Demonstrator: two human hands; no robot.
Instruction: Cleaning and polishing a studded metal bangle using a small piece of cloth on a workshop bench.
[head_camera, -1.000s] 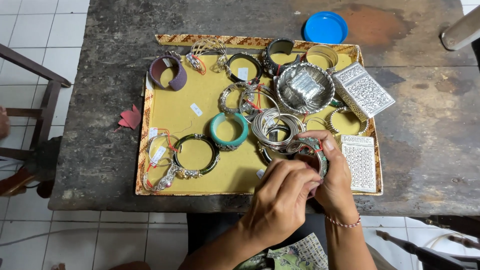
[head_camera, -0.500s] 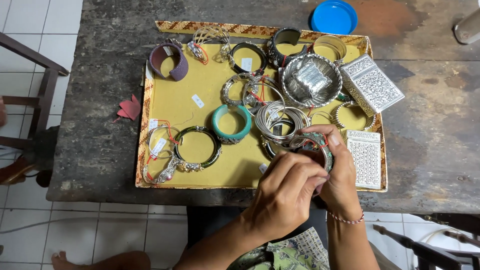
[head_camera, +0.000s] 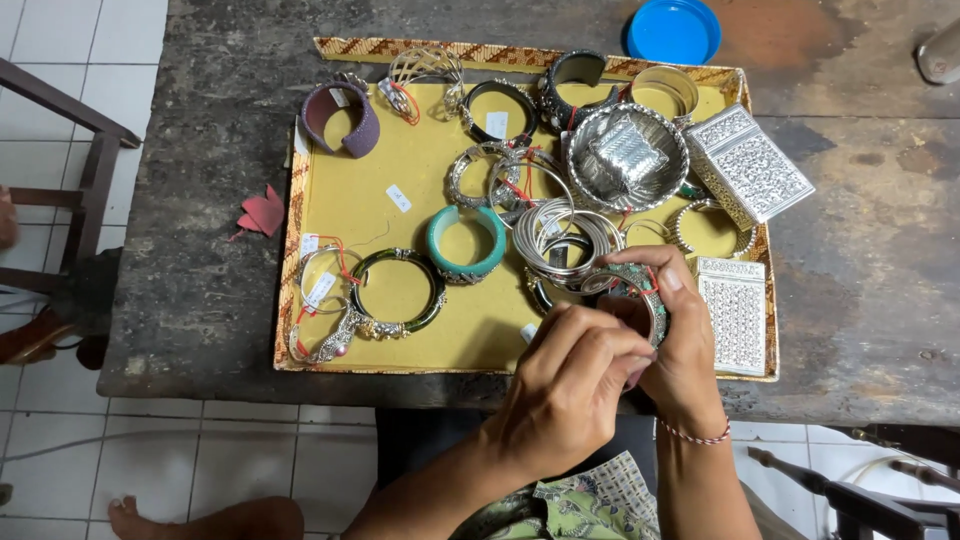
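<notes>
One patterned bangle (head_camera: 640, 295) gripped by two hands: left hand (head_camera: 570, 390), right hand (head_camera: 685, 350).

My hands (head_camera: 620, 350) crowd the tray's (head_camera: 300, 200) near right corner, hemmed by stacked silver bangles (head_camera: 565, 235) ahead and a silver box (head_camera: 737, 312) just right. Open yellow felt lies centre-left, between the teal bangle (head_camera: 465, 243) and purple cuff (head_camera: 342, 118). The far right is packed: silver bowl (head_camera: 628, 158), patterned box (head_camera: 748, 166).

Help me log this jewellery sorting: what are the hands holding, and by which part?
The right hand grips a patterned bangle by its outer rim; the left hand pinches its near edge.
</notes>
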